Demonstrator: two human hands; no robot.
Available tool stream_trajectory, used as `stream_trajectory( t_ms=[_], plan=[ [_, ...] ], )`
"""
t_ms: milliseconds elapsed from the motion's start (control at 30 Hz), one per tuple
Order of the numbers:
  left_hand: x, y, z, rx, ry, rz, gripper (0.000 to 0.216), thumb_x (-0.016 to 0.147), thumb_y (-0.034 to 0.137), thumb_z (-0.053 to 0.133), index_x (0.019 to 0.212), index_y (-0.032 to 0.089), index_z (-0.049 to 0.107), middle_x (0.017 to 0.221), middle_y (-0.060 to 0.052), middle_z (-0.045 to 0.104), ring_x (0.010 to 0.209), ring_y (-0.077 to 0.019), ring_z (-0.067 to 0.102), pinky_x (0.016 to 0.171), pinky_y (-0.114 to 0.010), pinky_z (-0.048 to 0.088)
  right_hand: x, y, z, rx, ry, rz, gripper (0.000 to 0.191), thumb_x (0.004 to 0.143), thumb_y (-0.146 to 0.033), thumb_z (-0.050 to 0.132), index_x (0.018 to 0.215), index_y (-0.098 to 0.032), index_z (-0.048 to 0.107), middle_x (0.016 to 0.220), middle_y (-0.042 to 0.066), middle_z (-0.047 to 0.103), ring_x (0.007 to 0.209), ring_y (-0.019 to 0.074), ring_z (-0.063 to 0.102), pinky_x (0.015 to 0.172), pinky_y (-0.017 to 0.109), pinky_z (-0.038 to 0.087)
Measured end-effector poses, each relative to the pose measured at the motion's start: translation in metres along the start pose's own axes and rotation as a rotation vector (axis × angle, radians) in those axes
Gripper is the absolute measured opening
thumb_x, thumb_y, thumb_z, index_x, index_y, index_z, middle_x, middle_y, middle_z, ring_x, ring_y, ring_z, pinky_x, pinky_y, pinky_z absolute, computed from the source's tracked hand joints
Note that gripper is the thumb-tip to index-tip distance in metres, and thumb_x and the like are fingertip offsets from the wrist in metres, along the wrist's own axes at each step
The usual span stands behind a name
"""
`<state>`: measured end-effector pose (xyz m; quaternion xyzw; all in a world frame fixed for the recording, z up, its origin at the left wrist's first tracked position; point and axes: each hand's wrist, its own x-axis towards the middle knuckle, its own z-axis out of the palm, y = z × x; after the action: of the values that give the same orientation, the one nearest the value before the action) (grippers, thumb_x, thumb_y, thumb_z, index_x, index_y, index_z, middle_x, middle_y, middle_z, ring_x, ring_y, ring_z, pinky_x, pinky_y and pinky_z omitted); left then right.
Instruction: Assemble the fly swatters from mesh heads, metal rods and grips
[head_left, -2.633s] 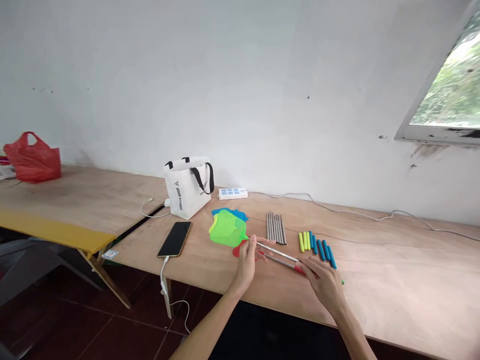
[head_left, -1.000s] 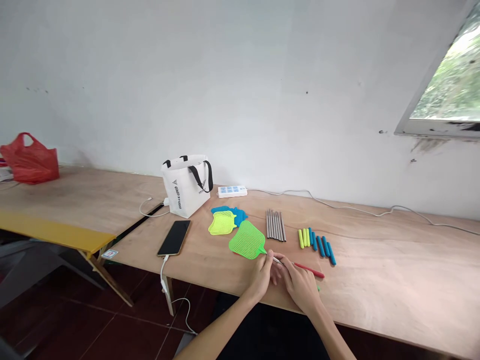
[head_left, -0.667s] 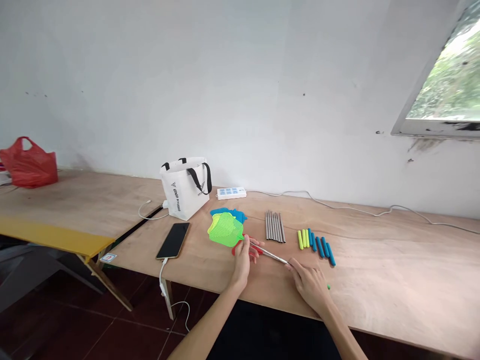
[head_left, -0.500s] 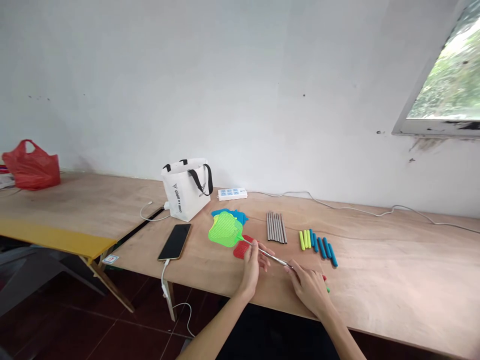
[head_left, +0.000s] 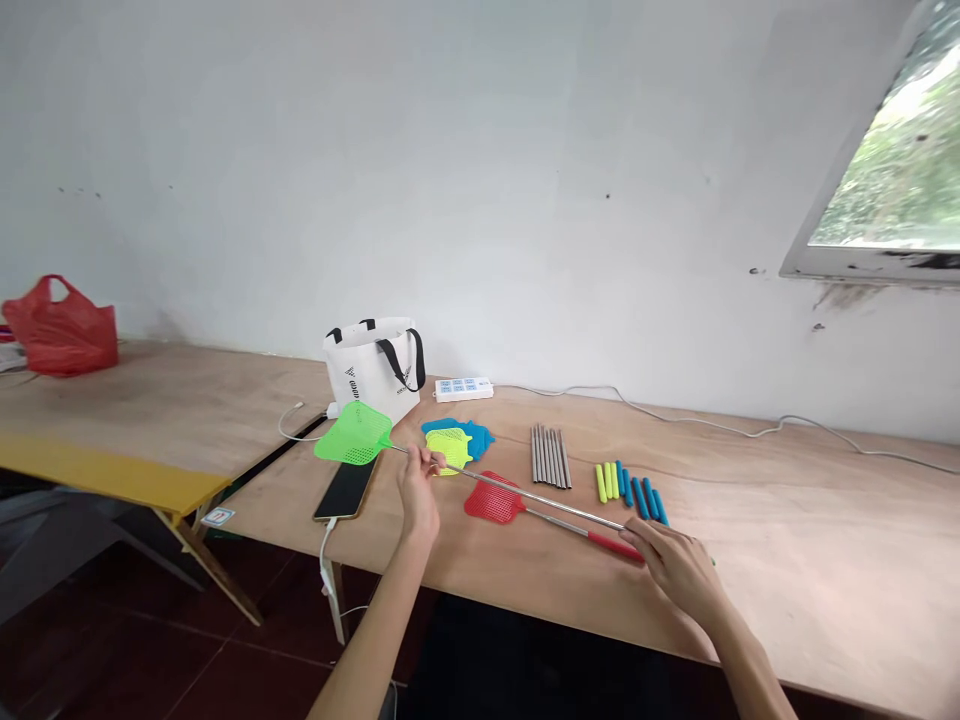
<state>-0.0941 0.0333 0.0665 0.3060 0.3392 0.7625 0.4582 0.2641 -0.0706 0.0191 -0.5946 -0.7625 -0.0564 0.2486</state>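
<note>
1. Left hand point(head_left: 420, 490): my thumb and fingers pinch the metal rod point(head_left: 525, 492) of the green fly swatter point(head_left: 354, 436) near its head, which points leftward.
2. Right hand point(head_left: 675, 565): closed over the rod's other end; a green tip shows just past it.
3. Handling: in my judgement, both hands do best in line with the rod, drawing evenly without bending it, clear of the red swatter point(head_left: 493, 498) lying below, between them.
4. Beyond my hands: the yellow swatter head point(head_left: 450, 449) past the left; metal tubes point(head_left: 550, 457) between.
5. Writing: past my left hand, the white bag point(head_left: 371, 372) bears dark lettering, partly behind the green head, not surely legible; the power strip point(head_left: 464, 389) has blue labels too small to read.
</note>
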Motion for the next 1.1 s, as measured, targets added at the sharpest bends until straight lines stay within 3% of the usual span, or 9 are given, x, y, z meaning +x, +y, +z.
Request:
stream_trajectory(
  t_ms=[167,300,467,567,667,733,933,1100],
  plan=[
    [0.001,-0.003,-0.001,-0.057,-0.023,-0.128,0.045,0.079,0.059,0.074,0.077,0.02,0.052,0.064,0.001,0.062,0.066,-0.0163,0.061,0.062,-0.026,0.044,-0.005,0.014,-0.003,0.08,-0.046,0.115,0.046,0.101,-0.055,0.034,0.085,-0.028,0.068,0.076,0.003,0.073,0.066,0.0202,0.068,0.059,0.026,0.044],
    [-0.001,0.001,0.0,-0.132,-0.032,-0.101,0.045,0.08,0.06,0.073,0.088,0.02,0.055,0.064,0.001,0.063,0.067,-0.0183,0.065,0.066,-0.029,0.049,-0.009,0.019,-0.006,0.102,-0.046,0.18,0.045,0.098,-0.06,0.041,0.088,-0.029,0.072,0.087,0.004,0.078,0.07,0.0213,0.071,0.06,0.026,0.048],
    [-0.001,-0.001,0.002,-0.122,0.037,-0.012,0.051,0.08,0.068,0.069,0.072,0.021,0.05,0.057,0.001,0.061,0.061,-0.0175,0.065,0.061,-0.027,0.051,-0.009,0.025,-0.008,0.128,-0.038,0.175,0.045,0.096,-0.061,0.044,0.092,-0.029,0.076,0.093,0.005,0.079,0.072,0.0217,0.072,0.062,0.027,0.051],
    [-0.021,-0.017,0.015,-0.048,0.034,0.008,0.054,0.08,0.07,0.067,0.068,0.02,0.052,0.068,-0.005,0.07,0.067,-0.0194,0.07,0.061,-0.027,0.053,-0.001,0.007,-0.004,0.13,0.015,0.109,0.048,0.098,-0.06,0.041,0.092,-0.028,0.077,0.089,0.006,0.079,0.073,0.0223,0.073,0.061,0.027,0.05],
    [-0.056,-0.037,0.034,-0.009,-0.141,-0.152,0.053,0.086,0.07,0.06,0.08,0.017,0.062,0.077,-0.011,0.075,0.074,-0.0248,0.074,0.063,-0.031,0.056,0.008,-0.027,0.003,0.094,0.024,0.026,0.051,0.103,-0.054,0.034,0.091,-0.026,0.075,0.076,0.006,0.076,0.067,0.0207,0.071,0.057,0.026,0.043],
    [-0.076,-0.047,0.042,-0.002,-0.181,-0.207,0.053,0.088,0.069,0.057,0.084,0.017,0.063,0.081,-0.013,0.077,0.081,-0.0275,0.076,0.066,-0.033,0.058,0.011,-0.048,0.006,0.069,0.046,0.009,0.052,0.104,-0.054,0.032,0.087,-0.025,0.072,0.07,0.005,0.074,0.06,0.0191,0.068,0.054,0.026,0.036],
    [-0.102,-0.057,0.043,0.035,-0.227,-0.243,0.059,0.089,0.072,0.052,0.086,0.016,0.068,0.095,-0.017,0.078,0.099,-0.0321,0.074,0.081,-0.041,0.059,0.01,-0.074,0.013,0.016,0.059,0.002,0.049,0.105,-0.052,0.032,0.088,-0.026,0.07,0.069,0.002,0.074,0.06,0.0195,0.068,0.053,0.026,0.03],
    [-0.129,-0.069,0.046,0.153,-0.447,-0.28,0.061,0.088,0.073,0.052,0.091,0.016,0.075,0.108,-0.017,0.077,0.107,-0.0327,0.071,0.091,-0.043,0.056,0.013,-0.099,0.035,0.059,0.137,0.011,0.052,0.106,-0.044,0.027,0.097,-0.025,0.074,0.075,0.005,0.077,0.063,0.0195,0.072,0.056,0.025,0.038]
  ],
)
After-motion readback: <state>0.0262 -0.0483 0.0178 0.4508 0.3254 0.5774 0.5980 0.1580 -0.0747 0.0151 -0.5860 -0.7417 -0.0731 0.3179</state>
